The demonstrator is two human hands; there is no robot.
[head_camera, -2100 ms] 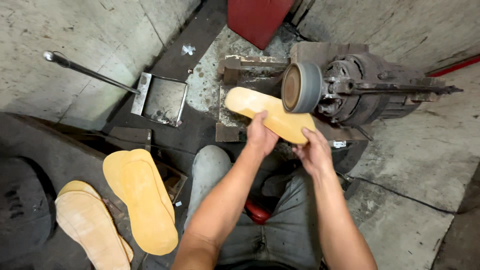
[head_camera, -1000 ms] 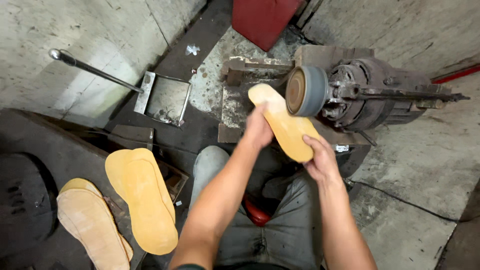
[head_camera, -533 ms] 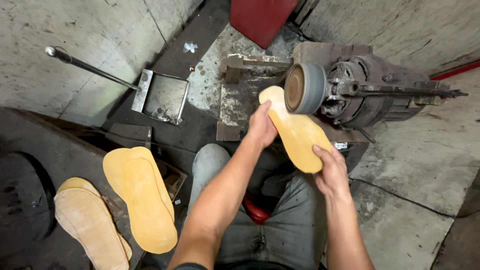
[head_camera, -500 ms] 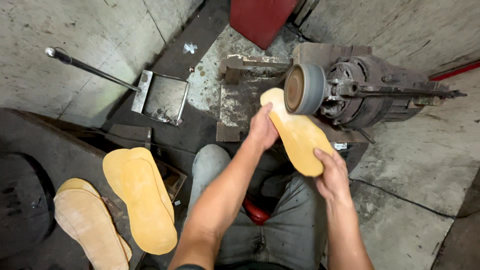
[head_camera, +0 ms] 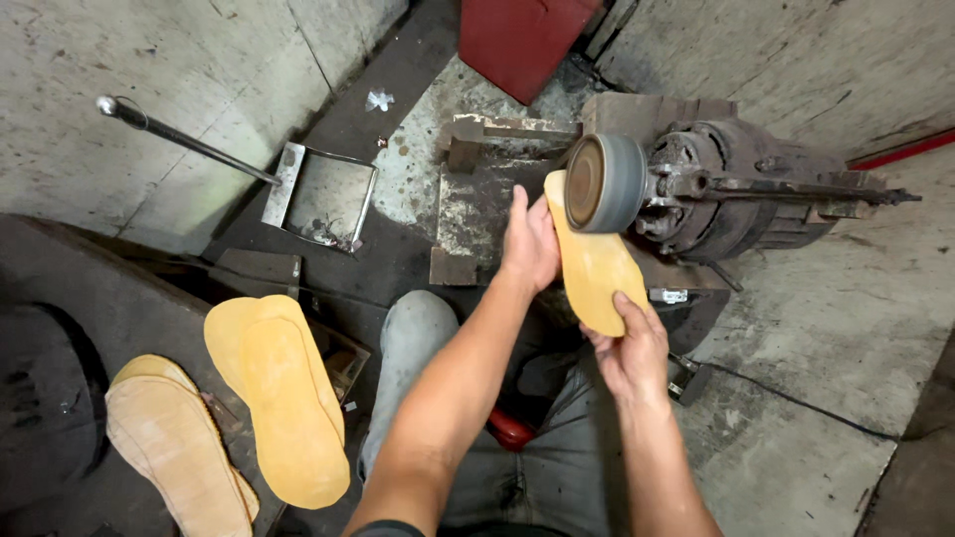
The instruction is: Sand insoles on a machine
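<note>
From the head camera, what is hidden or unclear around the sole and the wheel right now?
- Where the yellow sole meets the grinding wheel: hidden behind the wheel.
- Left hand palm and its grip on the sole: faces away.
- Whether the wheel turns: one picture cannot tell.
- Motor base: hidden by its body.
- Pale soles: the bottom edge cuts them.

Open floor lies right of the hands – ahead, the wheel [head_camera: 604,183] and motor [head_camera: 741,204] block passage.

The floor [head_camera: 796,338] is grey, cracked concrete with dark stains. A red box [head_camera: 522,40] stands at the back. A metal lever [head_camera: 184,139] lies nearby.
</note>
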